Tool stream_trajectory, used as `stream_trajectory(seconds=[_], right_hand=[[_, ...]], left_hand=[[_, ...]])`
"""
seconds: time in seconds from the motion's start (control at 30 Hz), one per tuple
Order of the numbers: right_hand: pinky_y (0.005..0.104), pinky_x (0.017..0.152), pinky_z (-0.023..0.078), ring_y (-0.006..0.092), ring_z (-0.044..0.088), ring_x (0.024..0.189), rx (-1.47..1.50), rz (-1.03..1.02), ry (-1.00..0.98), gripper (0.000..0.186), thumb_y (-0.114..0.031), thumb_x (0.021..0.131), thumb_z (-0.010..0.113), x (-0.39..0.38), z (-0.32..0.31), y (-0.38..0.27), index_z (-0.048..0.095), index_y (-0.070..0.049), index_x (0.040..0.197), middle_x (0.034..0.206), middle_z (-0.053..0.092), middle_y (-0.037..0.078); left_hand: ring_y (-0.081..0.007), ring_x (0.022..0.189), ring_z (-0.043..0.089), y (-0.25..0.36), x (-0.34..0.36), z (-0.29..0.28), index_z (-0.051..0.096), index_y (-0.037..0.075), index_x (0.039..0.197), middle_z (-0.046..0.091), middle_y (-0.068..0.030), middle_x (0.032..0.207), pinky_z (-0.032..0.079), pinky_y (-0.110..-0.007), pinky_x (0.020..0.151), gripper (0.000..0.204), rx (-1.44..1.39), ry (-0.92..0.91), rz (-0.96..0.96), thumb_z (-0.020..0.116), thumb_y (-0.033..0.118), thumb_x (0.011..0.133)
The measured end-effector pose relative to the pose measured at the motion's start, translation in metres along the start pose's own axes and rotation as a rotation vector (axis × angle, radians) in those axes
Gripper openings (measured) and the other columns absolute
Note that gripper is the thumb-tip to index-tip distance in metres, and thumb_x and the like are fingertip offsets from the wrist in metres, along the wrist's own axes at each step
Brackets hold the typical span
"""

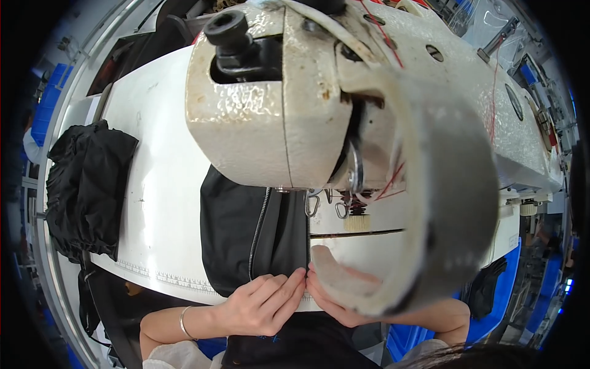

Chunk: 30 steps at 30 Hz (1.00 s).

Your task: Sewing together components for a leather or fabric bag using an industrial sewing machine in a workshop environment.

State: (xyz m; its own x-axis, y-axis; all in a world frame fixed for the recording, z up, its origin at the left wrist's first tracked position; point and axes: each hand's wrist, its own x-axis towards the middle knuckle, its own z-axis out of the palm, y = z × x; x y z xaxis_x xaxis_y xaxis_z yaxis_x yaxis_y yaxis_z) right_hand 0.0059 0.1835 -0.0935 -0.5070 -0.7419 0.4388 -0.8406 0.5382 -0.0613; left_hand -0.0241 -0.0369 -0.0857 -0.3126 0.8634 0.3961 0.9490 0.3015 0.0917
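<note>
Lower centre: left hand (261,304) fingers curled, pinching black zippered fabric (246,237) on the white table (160,184); right hand (335,301) pinches beside it, partly hidden by the sewing machine (344,98); black cloth pile (86,190) far left.

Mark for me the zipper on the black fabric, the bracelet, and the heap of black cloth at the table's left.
zipper (258,234), head view, on its teeth midway along.
bracelet (182,322), head view, on the band at the left wrist.
heap of black cloth (86,187), head view, on its middle folds.
</note>
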Motion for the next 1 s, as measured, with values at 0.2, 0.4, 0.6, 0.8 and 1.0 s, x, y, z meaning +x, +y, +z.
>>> stream_trajectory(seconds=[0.2, 0.4, 0.6, 0.8, 1.0], right_hand=[[0.0335, 0.082, 0.050, 0.0280, 0.059, 0.101, -0.028, -0.042, 0.002, 0.025, -0.011, 0.071, 0.059, 0.000, 0.004, 0.002, 0.064, 0.006, 0.089, 0.099, 0.060, 0.013], [0.0359, 0.085, 0.049, 0.0289, 0.058, 0.101, -0.052, -0.029, -0.056, 0.027, -0.012, 0.068, 0.058, -0.002, 0.000, -0.006, 0.064, 0.005, 0.088, 0.100, 0.060, 0.013], [0.0364, 0.088, 0.048, 0.0288, 0.059, 0.103, 0.152, 0.139, -0.088, 0.027, -0.011, 0.069, 0.057, 0.000, 0.011, 0.010, 0.063, 0.003, 0.091, 0.103, 0.060, 0.013], [0.0305, 0.063, 0.053, 0.0167, 0.062, 0.089, 0.430, 0.364, 0.009, 0.028, -0.004, 0.071, 0.058, 0.038, 0.007, 0.054, 0.066, -0.006, 0.097, 0.100, 0.063, 0.012], [0.0447, 0.058, 0.049, 0.0335, 0.060, 0.066, 0.400, 0.390, -0.121, 0.016, -0.010, 0.080, 0.052, -0.002, 0.066, 0.061, 0.062, 0.002, 0.078, 0.079, 0.060, 0.018]], left_hand=[[-0.0175, 0.075, 0.059, -0.003, -0.002, 0.001, 0.066, -0.006, 0.090, 0.065, -0.0164, 0.101, 0.049, -0.024, 0.062, 0.030, -0.026, 0.008, -0.035, 0.060, 0.006, 0.063], [-0.0182, 0.074, 0.056, -0.008, 0.002, -0.001, 0.064, -0.008, 0.090, 0.064, -0.0183, 0.102, 0.049, -0.025, 0.064, 0.033, -0.077, -0.002, 0.001, 0.060, 0.006, 0.061], [-0.0198, 0.076, 0.057, -0.035, 0.018, -0.003, 0.064, -0.008, 0.089, 0.062, -0.0180, 0.101, 0.048, -0.025, 0.062, 0.032, -0.215, -0.012, -0.102, 0.060, 0.006, 0.060], [-0.0229, 0.081, 0.059, -0.073, 0.033, 0.008, 0.066, -0.004, 0.090, 0.061, -0.0155, 0.096, 0.051, -0.031, 0.066, 0.032, -0.151, 0.066, -0.075, 0.062, 0.006, 0.060], [-0.0280, 0.085, 0.061, -0.084, 0.012, 0.036, 0.067, 0.001, 0.095, 0.062, -0.0137, 0.093, 0.051, -0.037, 0.072, 0.032, -0.218, 0.001, -0.196, 0.064, 0.005, 0.064]])
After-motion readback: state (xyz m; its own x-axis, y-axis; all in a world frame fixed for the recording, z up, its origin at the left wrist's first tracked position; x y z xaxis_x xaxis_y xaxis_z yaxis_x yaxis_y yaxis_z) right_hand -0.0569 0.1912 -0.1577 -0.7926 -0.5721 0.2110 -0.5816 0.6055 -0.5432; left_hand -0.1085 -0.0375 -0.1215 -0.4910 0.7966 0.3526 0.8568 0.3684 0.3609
